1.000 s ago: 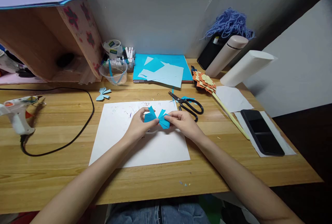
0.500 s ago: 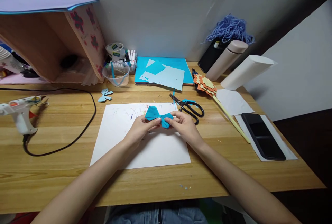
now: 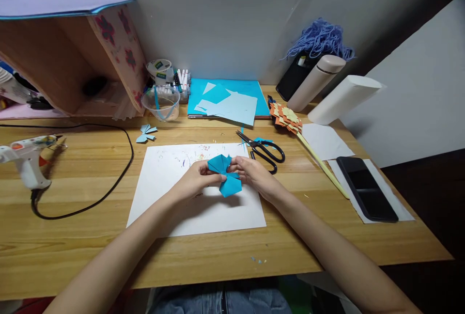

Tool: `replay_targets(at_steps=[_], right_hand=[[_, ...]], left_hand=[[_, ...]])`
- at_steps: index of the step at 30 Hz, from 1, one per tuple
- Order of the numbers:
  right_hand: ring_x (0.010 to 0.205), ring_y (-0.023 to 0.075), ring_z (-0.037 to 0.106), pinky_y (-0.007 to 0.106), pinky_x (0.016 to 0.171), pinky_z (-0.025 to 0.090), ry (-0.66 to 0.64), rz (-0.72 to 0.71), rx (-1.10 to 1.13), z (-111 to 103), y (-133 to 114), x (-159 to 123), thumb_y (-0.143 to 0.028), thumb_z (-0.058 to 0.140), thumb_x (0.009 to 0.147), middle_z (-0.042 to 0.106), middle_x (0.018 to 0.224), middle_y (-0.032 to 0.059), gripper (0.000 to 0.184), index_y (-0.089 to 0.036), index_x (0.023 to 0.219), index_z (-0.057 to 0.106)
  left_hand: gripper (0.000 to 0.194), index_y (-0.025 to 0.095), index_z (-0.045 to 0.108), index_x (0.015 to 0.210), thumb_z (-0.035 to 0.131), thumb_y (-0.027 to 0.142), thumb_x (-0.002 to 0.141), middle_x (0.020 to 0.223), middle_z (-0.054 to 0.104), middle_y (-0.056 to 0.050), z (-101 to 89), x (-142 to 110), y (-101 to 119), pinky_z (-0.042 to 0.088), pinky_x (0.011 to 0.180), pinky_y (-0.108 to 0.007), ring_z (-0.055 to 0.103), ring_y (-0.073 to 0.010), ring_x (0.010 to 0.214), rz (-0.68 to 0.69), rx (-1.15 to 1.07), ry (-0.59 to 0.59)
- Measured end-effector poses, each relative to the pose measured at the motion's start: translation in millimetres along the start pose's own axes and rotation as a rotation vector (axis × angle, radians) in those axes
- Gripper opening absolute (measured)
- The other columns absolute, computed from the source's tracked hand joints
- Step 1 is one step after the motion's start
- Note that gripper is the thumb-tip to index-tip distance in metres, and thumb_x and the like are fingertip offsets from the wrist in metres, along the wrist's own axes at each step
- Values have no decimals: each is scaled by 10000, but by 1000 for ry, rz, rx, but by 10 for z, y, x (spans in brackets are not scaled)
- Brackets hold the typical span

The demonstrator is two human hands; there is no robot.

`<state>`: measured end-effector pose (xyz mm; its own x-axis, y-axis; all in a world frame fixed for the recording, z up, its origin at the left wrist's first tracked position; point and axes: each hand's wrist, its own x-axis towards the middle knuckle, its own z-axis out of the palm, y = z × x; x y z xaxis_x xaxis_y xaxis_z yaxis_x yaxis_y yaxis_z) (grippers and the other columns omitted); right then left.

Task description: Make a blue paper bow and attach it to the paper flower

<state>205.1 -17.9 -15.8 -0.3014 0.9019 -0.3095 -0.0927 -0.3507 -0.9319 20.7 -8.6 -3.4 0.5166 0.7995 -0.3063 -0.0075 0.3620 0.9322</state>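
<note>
A bright blue folded-paper shape (image 3: 230, 187), like a bow or butterfly with a narrow middle, is held over a white sheet of paper (image 3: 163, 207). My left hand (image 3: 196, 178) pinches it near the middle, thumb in front. My right hand (image 3: 256, 176) is close against its right side with loosely curved, parted fingers; whether they touch the paper is hard to see. Just beyond my right hand lie black-handled scissors (image 3: 263, 149), blades pointing up-left. A similar pale blue paper shape (image 3: 146, 133) rests on the table to the left.
At left is a hot glue gun (image 3: 31, 159) with its looping cord. A clear plastic cup (image 3: 161, 103) stands beside markers. Paper pieces lie on a blue folder (image 3: 194, 93). To the right are a paper flower (image 3: 286, 116), a phone (image 3: 366, 189) and a bottle (image 3: 316, 84).
The blue paper shape has turned from lying sideways to nearly upright, one wing swinging down toward me. My right hand has loosened its pinch and shifted slightly right.
</note>
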Motion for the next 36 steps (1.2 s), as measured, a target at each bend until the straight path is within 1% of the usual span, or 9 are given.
replay_targets(at_steps=[6, 10, 15, 19, 23, 26, 29, 33, 36], right_hand=[[643, 90, 537, 226, 603, 425, -35, -96, -51, -28, 5, -20, -356, 704, 710, 580, 723, -17, 231, -172, 786, 587], [644, 99, 547, 243, 602, 450, 34, -84, -19, -33, 37, 9, -365, 725, 673, 577, 742, -13, 262, -175, 776, 577], [683, 113, 577, 257, 656, 483, 81, -135, -47, -8, 39, 9, -374, 718, 678, 596, 741, -6, 259, -176, 762, 574], [702, 126, 603, 287, 694, 512, 79, -136, -104, 3, 14, -9, -400, 682, 717, 611, 786, 10, 264, -174, 804, 577], [724, 143, 609, 304, 684, 530, 141, -146, -158, -23, 59, -4, -455, 615, 777, 632, 838, 48, 302, -174, 879, 572], [733, 153, 603, 311, 679, 535, 125, -169, -217, -10, 110, 32, -475, 591, 794, 620, 850, 59, 306, -175, 852, 584], [758, 166, 602, 329, 706, 535, 60, -191, -290, 105, 76, 135, -464, 568, 815, 608, 856, 60, 286, -181, 851, 587], [768, 176, 605, 313, 656, 518, -7, -281, -493, 492, -155, 495, -413, 503, 858, 624, 890, 59, 229, -198, 886, 579], [869, 192, 611, 326, 741, 488, -44, -428, -744, 922, -345, 954, -286, 462, 876, 643, 981, 78, 161, -188, 936, 575]], left_hand=[[83, 146, 594, 721, 630, 182, 656, 699, 598, 5, 19, -7, 13, 410, 662, -258, 532, -121, 677, -20, 65, 42], [201, 142, 597, 842, 647, 271, 697, 758, 616, -20, 32, 8, -44, 417, 674, -276, 545, -140, 709, -21, 109, 41], [259, 137, 586, 719, 663, 384, 703, 703, 605, -24, 50, 40, -96, 422, 648, -269, 542, -130, 660, -28, 110, 117], [263, 145, 584, 674, 670, 394, 679, 642, 588, -3, -13, 44, 8, 418, 594, -247, 532, -121, 610, -19, 127, 233], [235, 135, 624, 725, 671, 349, 642, 672, 632, -34, -298, -100, 291, 447, 564, -256, 582, -164, 637, 4, 197, 278], [236, 131, 642, 794, 674, 315, 649, 763, 668, -68, -667, -350, 480, 480, 598, -273, 620, -189, 696, 33, 218, 231], [214, 129, 642, 737, 701, 312, 644, 706, 648, -52, -1066, -630, 538, 464, 583, -253, 602, -166, 652, 57, 306, 253], [222, 133, 637, 713, 729, 313, 620, 660, 619, -22, -1459, -871, 456, 440, 585, -236, 566, -136, 609, 56, 327, 287], [241, 126, 636, 716, 728, 328, 621, 645, 611, -16, -1613, -928, 365, 409, 554, -220, 547, -122, 583, 52, 302, 368]])
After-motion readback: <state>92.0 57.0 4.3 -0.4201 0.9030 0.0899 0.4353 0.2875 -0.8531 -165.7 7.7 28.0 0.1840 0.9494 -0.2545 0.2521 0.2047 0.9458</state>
